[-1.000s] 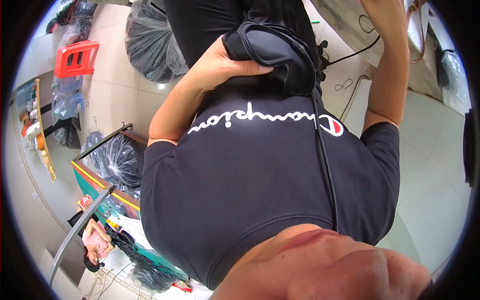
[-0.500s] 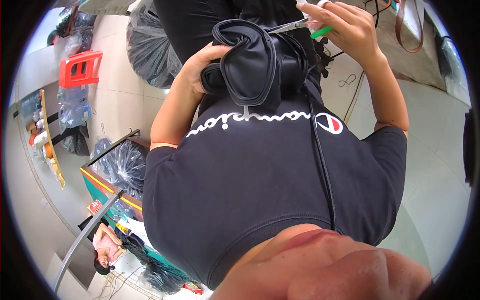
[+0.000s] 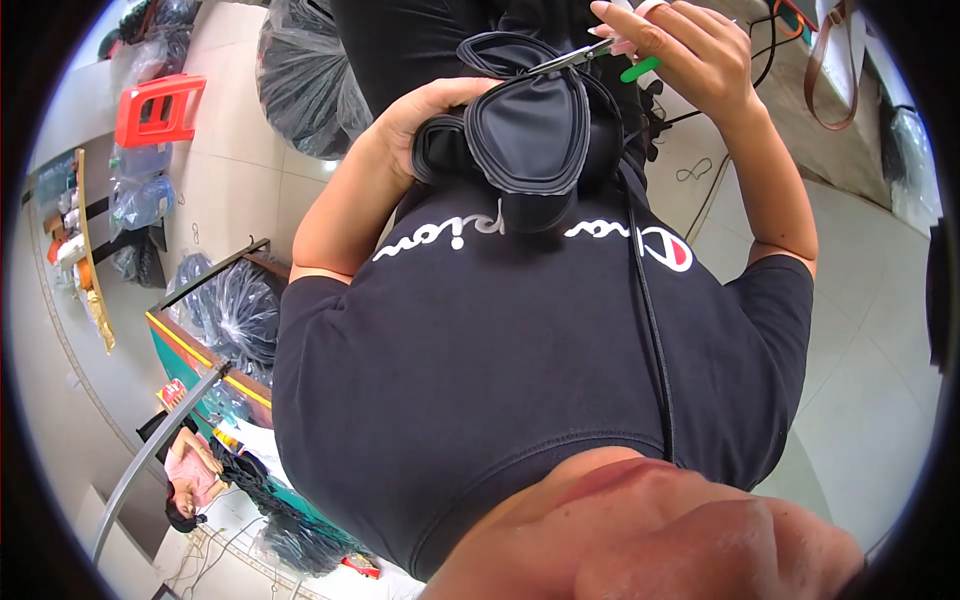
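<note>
Smooth black leather-like piece with layered, curved edges [image 3: 530, 140], held before the person's lower torso.
The left hand [image 3: 425, 112] has its grip clamped on the piece from the side, some fingers hidden; the right hand [image 3: 695, 58] has its grip clamped on silver-bladed, green-handled scissors [image 3: 572, 59], whose blades reach the piece's upper edge, though contact cannot be told. A bulky clear plastic bag with dark contents [image 3: 310, 85] rests on the pale tiled floor [image 3: 240, 168].
</note>
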The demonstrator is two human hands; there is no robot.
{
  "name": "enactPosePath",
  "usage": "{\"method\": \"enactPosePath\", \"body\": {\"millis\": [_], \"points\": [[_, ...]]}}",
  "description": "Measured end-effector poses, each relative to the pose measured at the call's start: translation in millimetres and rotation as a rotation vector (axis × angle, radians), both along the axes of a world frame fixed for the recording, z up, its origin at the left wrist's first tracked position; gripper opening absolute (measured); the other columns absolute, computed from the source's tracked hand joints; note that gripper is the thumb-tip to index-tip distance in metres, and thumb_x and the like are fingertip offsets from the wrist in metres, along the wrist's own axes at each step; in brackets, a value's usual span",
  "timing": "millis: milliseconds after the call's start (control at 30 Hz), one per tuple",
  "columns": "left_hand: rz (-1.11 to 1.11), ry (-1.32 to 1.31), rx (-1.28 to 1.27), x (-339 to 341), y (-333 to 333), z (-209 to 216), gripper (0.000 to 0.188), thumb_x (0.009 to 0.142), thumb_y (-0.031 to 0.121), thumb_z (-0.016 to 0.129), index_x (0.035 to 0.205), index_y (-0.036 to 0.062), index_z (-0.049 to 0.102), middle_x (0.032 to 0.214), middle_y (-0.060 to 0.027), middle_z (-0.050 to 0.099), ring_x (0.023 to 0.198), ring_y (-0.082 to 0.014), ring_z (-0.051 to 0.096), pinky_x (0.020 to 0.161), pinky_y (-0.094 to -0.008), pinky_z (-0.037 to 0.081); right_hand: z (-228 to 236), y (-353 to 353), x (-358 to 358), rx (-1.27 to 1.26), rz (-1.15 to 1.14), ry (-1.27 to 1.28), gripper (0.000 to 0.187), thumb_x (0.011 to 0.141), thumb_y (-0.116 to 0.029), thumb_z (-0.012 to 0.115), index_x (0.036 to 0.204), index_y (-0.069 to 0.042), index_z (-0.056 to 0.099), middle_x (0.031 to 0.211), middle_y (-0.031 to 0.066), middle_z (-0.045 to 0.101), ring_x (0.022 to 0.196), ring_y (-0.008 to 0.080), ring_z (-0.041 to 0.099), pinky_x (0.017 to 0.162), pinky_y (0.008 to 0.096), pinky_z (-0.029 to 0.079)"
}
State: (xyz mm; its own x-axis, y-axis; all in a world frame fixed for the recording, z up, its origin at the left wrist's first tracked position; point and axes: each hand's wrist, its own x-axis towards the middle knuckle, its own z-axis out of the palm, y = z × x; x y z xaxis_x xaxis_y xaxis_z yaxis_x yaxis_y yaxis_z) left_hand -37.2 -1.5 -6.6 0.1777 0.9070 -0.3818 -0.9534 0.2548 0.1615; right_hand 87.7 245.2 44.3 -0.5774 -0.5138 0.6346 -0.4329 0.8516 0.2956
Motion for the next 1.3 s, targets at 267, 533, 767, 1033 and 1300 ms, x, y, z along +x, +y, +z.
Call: {"method": "enactPosePath", "body": {"millis": [267,533,767,1033,1300], "points": [[-0.017,-0.007,0.004,-2,-1,-3,0.027,0.091,0.011,0.051,0.107,-0.0083,0.059,0.097,-0.0172,0.068,0.081,-0.0216,0.069,0.075,-0.0321,0.059,0,0,1,-0.003,-0.002,0.017,0.030,0.074,-0.019,0.076,0.100,-0.008,0.068,0.057,-0.0041,0.043,0.045,0.0089,0.044,0.040,0.0229,0.034],[-0.009,0.114,-0.008,-1,-2,-5,0.026,0.088,0.009,0.057,0.109,-0.0062,0.060,0.097,-0.0170,0.067,0.081,-0.0217,0.069,0.073,-0.0333,0.059,5,-3,2,-0.001,0.012,0.047,0.028,0.075,-0.021,0.075,0.098,-0.009,0.068,0.057,-0.0047,0.044,0.045,0.0077,0.044,0.041,0.0217,0.033],[-0.030,0.024,0.012,0,-2,-6,0.026,0.089,0.010,0.056,0.108,-0.0062,0.060,0.097,-0.0169,0.068,0.081,-0.0219,0.069,0.074,-0.0333,0.059,8,-3,0,0.074,0.028,0.075,0.027,0.075,-0.020,0.075,0.099,-0.009,0.068,0.058,-0.0050,0.044,0.047,0.0076,0.045,0.042,0.0214,0.034],[-0.046,0.026,0.000,-1,-2,-6,0.026,0.089,0.011,0.056,0.107,-0.0068,0.060,0.097,-0.0172,0.068,0.081,-0.0220,0.069,0.074,-0.0332,0.059,10,-6,0,0.032,0.020,0.006,0.026,0.077,-0.018,0.073,0.101,-0.009,0.068,0.057,-0.0056,0.043,0.047,0.0071,0.044,0.042,0.0212,0.035],[-0.035,0.043,-0.002,-1,-3,-5,0.026,0.089,0.011,0.057,0.108,-0.0063,0.060,0.097,-0.0170,0.068,0.081,-0.0219,0.069,0.074,-0.0341,0.059,12,-7,0,0.042,0.021,-0.036,0.029,0.076,-0.018,0.074,0.103,-0.009,0.068,0.057,-0.0055,0.041,0.048,0.0070,0.044,0.042,0.0206,0.035]]}}
